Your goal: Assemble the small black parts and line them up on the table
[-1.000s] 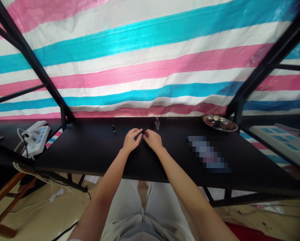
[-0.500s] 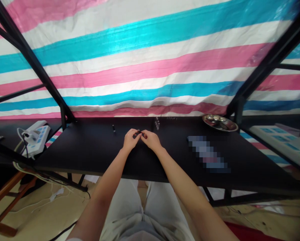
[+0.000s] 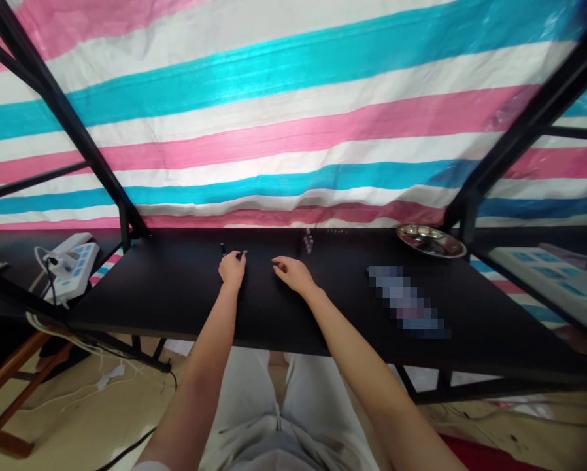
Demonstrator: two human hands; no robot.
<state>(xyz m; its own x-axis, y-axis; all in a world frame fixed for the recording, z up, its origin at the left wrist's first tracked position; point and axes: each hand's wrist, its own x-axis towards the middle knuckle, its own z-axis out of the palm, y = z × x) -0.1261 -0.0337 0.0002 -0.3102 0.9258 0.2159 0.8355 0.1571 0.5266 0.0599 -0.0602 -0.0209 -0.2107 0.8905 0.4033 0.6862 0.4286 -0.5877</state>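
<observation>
My left hand point(image 3: 232, 268) rests on the black table point(image 3: 185, 294), its fingers pinched on a small dark part point(image 3: 241, 253) with a pale tip. Just left of it stands another small dark part point(image 3: 221, 248). My right hand point(image 3: 292, 273) lies on the table a little to the right, fingers curled with the fingertips together; what they hold is too small to name. A cluster of tiny clear pieces point(image 3: 308, 243) sits just beyond my right hand, and a row of small dark bits point(image 3: 336, 231) lies near the back edge.
A shallow metal dish point(image 3: 430, 240) stands at the back right. A blurred flat object point(image 3: 405, 301) lies right of my hands. A white power strip point(image 3: 70, 260) with cables sits at the left. Black frame bars point(image 3: 78, 140) rise on both sides before a striped tarp.
My hands were together at the table's middle. My left hand has moved left and away with the small dark part, toward the upright dark part. My right hand stayed nearly in place.
</observation>
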